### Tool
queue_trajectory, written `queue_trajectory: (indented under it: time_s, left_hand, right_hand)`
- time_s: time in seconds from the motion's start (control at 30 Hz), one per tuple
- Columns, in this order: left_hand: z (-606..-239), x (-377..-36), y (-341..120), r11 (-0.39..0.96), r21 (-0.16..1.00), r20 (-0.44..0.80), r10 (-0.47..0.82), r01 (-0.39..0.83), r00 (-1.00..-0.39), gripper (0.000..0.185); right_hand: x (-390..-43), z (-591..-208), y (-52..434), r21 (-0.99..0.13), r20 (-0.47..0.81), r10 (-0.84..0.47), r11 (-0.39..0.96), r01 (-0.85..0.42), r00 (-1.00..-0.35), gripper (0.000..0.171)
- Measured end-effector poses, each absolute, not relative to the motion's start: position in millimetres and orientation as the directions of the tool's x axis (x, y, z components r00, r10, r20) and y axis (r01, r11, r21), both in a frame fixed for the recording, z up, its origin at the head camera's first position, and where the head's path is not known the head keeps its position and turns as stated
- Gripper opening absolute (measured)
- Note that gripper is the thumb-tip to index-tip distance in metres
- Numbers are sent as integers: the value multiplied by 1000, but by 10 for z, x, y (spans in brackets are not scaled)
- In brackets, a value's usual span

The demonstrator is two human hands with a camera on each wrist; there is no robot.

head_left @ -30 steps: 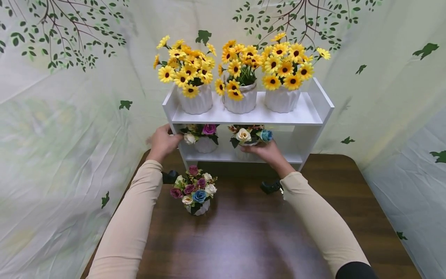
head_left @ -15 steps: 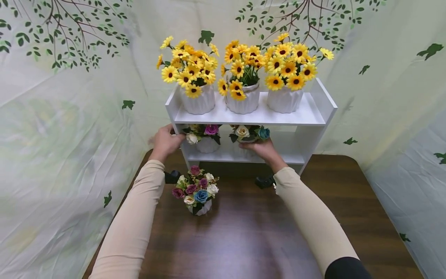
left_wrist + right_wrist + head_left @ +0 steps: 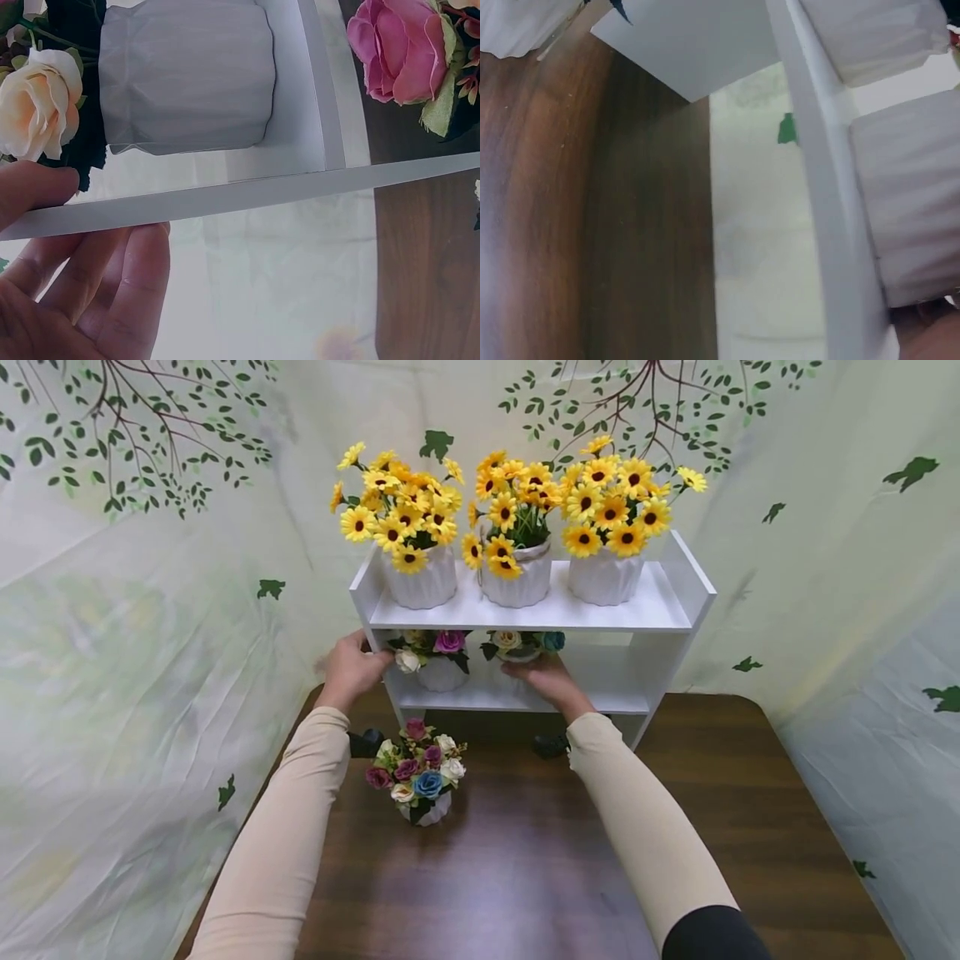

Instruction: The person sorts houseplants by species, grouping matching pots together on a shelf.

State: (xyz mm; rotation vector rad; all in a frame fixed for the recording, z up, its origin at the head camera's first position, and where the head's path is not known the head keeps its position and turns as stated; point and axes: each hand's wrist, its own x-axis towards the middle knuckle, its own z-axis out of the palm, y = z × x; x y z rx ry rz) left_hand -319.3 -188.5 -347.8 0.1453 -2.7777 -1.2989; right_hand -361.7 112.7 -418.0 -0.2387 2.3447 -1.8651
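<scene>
A white two-tier shelf (image 3: 525, 702) stands on the table. My left hand (image 3: 352, 670) grips its left side panel (image 3: 202, 208), thumb on the inner face and fingers on the outer. On the lower tier, beside that panel, sits a white flowerpot (image 3: 187, 75) with magenta and cream roses. My right hand (image 3: 547, 681) holds a second potted rose arrangement (image 3: 508, 641), cream and blue, by its white pot (image 3: 911, 195) over the lower tier. In the right wrist view only a corner of that hand shows.
Several white pots of yellow sunflowers (image 3: 606, 514) line the top tier. Another potted rose arrangement (image 3: 423, 772) stands on the brown wooden table (image 3: 525, 877) in front of the shelf's left end. A leaf-printed cloth (image 3: 150, 652) hangs behind and at the sides.
My right hand has moved left along the lower tier with the cream-and-blue potted roses, bringing them closer to the magenta ones. The left hand keeps its grip on the side panel.
</scene>
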Motion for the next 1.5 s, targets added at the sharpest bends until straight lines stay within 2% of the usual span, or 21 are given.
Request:
queue_trajectory:
  time_s: [0.3,0.4,0.5,0.6,0.73,0.83,0.9,0.97,1.03,1.1,1.2,1.33,1.5]
  left_hand:
    - [-3467,-3210,-1879,652,756,24,-111,-55,-994,50]
    - [-3467,-3210,-1879,654,755,26,-113,-55,-993,49]
    - [-3478,-3206,-1879,656,752,25,-117,-59,-993,49]
    - [-3486,-3204,-1892,665,745,35,-113,-50,-993,49]
    - [-3487,-3198,-1900,670,742,55,-107,-31,-993,47]
    - [-3488,-3194,-1897,668,743,43,-98,-34,-994,47]
    - [-3489,-3193,-1895,665,746,35,-91,-35,-995,48]
    - [-3488,-3193,-1893,657,754,35,-89,-33,-995,48]
    - [-3482,-3189,-1901,653,757,38,-92,-31,-995,48]
    - [-3473,-3185,-1912,651,758,43,-95,-29,-995,48]
    - [-3470,-3183,-1919,657,754,43,-96,-31,-994,47]
    - [-3475,-3191,-1909,667,744,40,-102,-38,-994,47]
    - [-3484,-3203,-1904,666,744,34,-103,-43,-994,48]
  right_hand:
    - [-3634,-4215,1062,-982,29,-130,179,-53,-991,86]
    - [-3503,-4206,1043,-992,44,-17,121,-45,-999,87]
    - [-3181,-4212,1048,-998,64,196,28,-59,-979,71]
    - [-2802,-4304,1047,-990,110,359,-46,-136,-927,42]
    - [-2449,-4614,1025,-968,217,357,-40,-247,-909,8]
    - [-2263,-4854,977,-981,187,282,14,-191,-941,4]
    - [-2186,-4991,923,-987,132,182,111,-113,-974,5]
    - [-2138,-5113,849,-970,48,47,240,-35,-998,13]
    - [-2110,-5225,744,-935,-30,-87,353,-3,-996,28]
    - [-2089,-5324,615,-912,-83,-183,410,1,-980,44]
    - [-2072,-5464,412,-923,-105,-231,385,8,-967,65]
    - [-2087,-5600,192,-942,-64,-237,335,-20,-969,86]
    - [-2127,-5662,41,-949,-22,-219,311,-48,-976,89]
